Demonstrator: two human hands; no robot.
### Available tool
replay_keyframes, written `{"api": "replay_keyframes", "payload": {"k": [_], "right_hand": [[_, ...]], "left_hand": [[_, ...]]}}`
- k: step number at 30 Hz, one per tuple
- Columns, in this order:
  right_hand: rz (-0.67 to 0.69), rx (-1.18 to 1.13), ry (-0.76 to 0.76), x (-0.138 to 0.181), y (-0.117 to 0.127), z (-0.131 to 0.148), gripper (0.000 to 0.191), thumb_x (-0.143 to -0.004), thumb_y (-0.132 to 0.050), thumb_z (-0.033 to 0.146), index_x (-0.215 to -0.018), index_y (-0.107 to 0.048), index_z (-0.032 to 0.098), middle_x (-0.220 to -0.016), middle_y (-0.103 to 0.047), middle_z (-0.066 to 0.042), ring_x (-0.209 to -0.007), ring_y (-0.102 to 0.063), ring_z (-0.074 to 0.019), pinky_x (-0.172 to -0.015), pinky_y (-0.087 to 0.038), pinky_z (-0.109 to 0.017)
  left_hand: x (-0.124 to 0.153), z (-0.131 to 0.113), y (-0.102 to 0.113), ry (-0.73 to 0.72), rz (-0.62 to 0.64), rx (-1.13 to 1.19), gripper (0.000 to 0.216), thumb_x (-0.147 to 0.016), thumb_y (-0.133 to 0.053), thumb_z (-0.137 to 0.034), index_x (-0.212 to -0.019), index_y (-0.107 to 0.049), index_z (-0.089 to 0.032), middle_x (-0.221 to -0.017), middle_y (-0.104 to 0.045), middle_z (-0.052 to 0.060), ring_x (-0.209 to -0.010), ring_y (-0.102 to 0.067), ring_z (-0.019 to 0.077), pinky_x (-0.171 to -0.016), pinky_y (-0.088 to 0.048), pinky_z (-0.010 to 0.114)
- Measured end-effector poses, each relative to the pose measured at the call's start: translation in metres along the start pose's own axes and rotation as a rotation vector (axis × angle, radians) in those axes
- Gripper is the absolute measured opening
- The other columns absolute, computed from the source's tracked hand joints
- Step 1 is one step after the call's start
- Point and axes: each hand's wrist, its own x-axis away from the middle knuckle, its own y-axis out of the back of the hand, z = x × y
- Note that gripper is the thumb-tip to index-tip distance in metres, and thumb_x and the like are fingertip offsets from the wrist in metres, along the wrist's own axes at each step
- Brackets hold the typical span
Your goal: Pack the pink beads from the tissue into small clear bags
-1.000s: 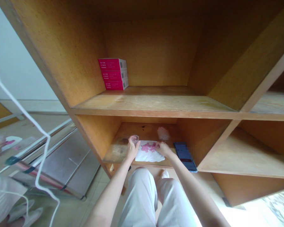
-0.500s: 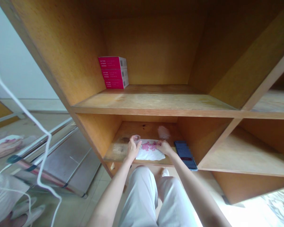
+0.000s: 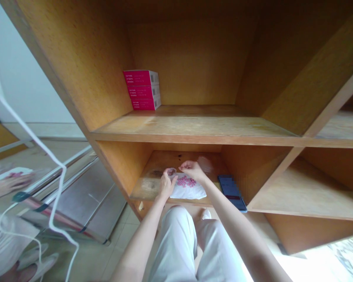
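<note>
Pink pills (image 3: 186,181) lie in a loose cluster on a white tissue (image 3: 188,191), which rests at the front of a wooden cubby (image 3: 176,161) in the head camera's view. The left hand (image 3: 166,187) sits at the near-left edge of the white tissue, fingers closed around a small clear plastic cup (image 3: 171,172) that is held just above that edge. The right hand (image 3: 192,170) hovers over the far side of the white tissue, above the pink pills, with its fingertips drawn together; whether it pinches a pill, I cannot tell. A crumpled clear plastic film (image 3: 205,163) lies just behind the white tissue, to its right. A dark smartphone (image 3: 231,192) lies to the right of the white tissue, its near corner at the shelf's front edge, with part of its screen pixelated. Three stacked magenta boxes (image 3: 142,90) stand on the shelf above the white tissue, against the left wall. Below the white tissue, the person's knees in pale trousers (image 3: 176,246) show, and a white cable (image 3: 26,129) hangs well to the left
</note>
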Motion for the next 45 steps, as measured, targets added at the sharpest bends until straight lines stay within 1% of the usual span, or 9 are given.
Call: {"api": "replay_keyframes", "payload": {"k": [3, 7, 10, 16, 21, 25, 31, 37, 45], "right_hand": [[0.076, 0.131, 0.05, -0.005, -0.014, 0.014, 0.014, -0.068, -0.056, 0.025, -0.071, -0.061, 0.013, -0.065, -0.062, -0.002, -0.058, -0.055, -0.0101, -0.053, -0.039, -0.019], [0.132, 0.391, 0.08, -0.005, -0.024, 0.026, 0.011, -0.067, -0.058, 0.023, -0.071, -0.066, 0.016, -0.068, -0.065, -0.002, -0.062, -0.056, -0.011, -0.056, -0.038, -0.018], [0.17, 0.411, 0.105, -0.004, -0.022, 0.027, 0.015, -0.071, -0.056, 0.025, -0.073, -0.068, 0.016, -0.072, -0.067, -0.003, -0.065, -0.057, -0.0117, -0.058, -0.038, -0.019], [0.074, 0.292, 0.042, 0.0, 0.006, 0.01, 0.022, -0.075, -0.05, 0.028, -0.078, -0.066, 0.014, -0.075, -0.067, -0.005, -0.065, -0.058, -0.0128, -0.056, -0.039, -0.019], [0.087, 0.57, -0.1, 0.025, 0.028, -0.015, 0.013, -0.069, -0.054, 0.023, -0.068, -0.065, 0.014, -0.063, -0.065, -0.004, -0.054, -0.053, -0.0111, -0.049, -0.032, -0.019], [0.116, 0.751, -0.185, 0.048, 0.026, -0.027, 0.012, -0.069, -0.054, 0.02, -0.061, -0.062, 0.015, -0.061, -0.064, -0.005, -0.054, -0.053, -0.0115, -0.048, -0.028, -0.02], [0.081, 0.792, -0.176, 0.062, 0.014, -0.029, 0.009, -0.071, -0.055, 0.024, -0.069, -0.06, 0.017, -0.07, -0.064, -0.005, -0.064, -0.056, -0.0138, -0.051, -0.028, -0.02], [0.164, 0.784, -0.184, 0.06, 0.014, -0.031, 0.012, -0.073, -0.049, 0.017, -0.075, -0.061, 0.015, -0.076, -0.065, -0.006, -0.07, -0.057, -0.0143, -0.056, -0.031, -0.02], [0.206, 0.796, -0.187, 0.06, 0.011, -0.037, 0.016, -0.073, -0.048, 0.015, -0.08, -0.062, 0.016, -0.08, -0.065, -0.006, -0.075, -0.058, -0.0143, -0.06, -0.033, -0.019]], "left_hand": [[0.0, -0.001, 0.002, -0.006, 0.017, -0.016, 0.044, -0.079, -0.047, -0.035, -0.114, -0.033, -0.014, -0.105, -0.052, 0.015, -0.099, -0.052, 0.022, -0.084, -0.041, 0.039], [0.0, -0.002, 0.004, -0.012, 0.048, -0.017, 0.043, -0.079, -0.046, -0.032, -0.115, -0.032, -0.013, -0.111, -0.049, 0.017, -0.104, -0.049, 0.0234, -0.085, -0.04, 0.04], [0.0, -0.001, 0.004, 0.0, 0.055, -0.001, 0.043, -0.079, -0.047, -0.031, -0.115, -0.031, -0.014, -0.111, -0.048, 0.016, -0.105, -0.049, 0.0236, -0.086, -0.039, 0.04], [0.0, 0.001, 0.003, 0.008, 0.036, -0.003, 0.046, -0.078, -0.048, -0.035, -0.116, -0.032, -0.014, -0.104, -0.053, 0.015, -0.098, -0.052, 0.0228, -0.084, -0.04, 0.04], [0.0, -0.002, 0.003, -0.01, 0.032, -0.004, 0.046, -0.079, -0.048, -0.036, -0.116, -0.033, -0.014, -0.102, -0.054, 0.014, -0.097, -0.053, 0.0221, -0.084, -0.04, 0.039], [0.0, -0.004, 0.003, -0.018, 0.026, -0.029, 0.046, -0.079, -0.047, -0.037, -0.117, -0.032, -0.014, -0.102, -0.054, 0.014, -0.096, -0.054, 0.0217, -0.084, -0.041, 0.039], [0.001, -0.005, 0.004, -0.023, 0.034, -0.076, 0.047, -0.08, -0.046, -0.038, -0.117, -0.031, -0.013, -0.101, -0.055, 0.014, -0.096, -0.054, 0.0217, -0.083, -0.042, 0.038], [0.001, -0.005, 0.004, -0.019, 0.044, -0.118, 0.048, -0.08, -0.044, -0.039, -0.117, -0.031, -0.013, -0.103, -0.054, 0.015, -0.097, -0.054, 0.0215, -0.085, -0.042, 0.038], [0.001, -0.005, 0.005, -0.026, 0.049, -0.105, 0.048, -0.08, -0.044, -0.04, -0.118, -0.03, -0.013, -0.105, -0.054, 0.015, -0.099, -0.053, 0.0217, -0.087, -0.041, 0.039]]}}
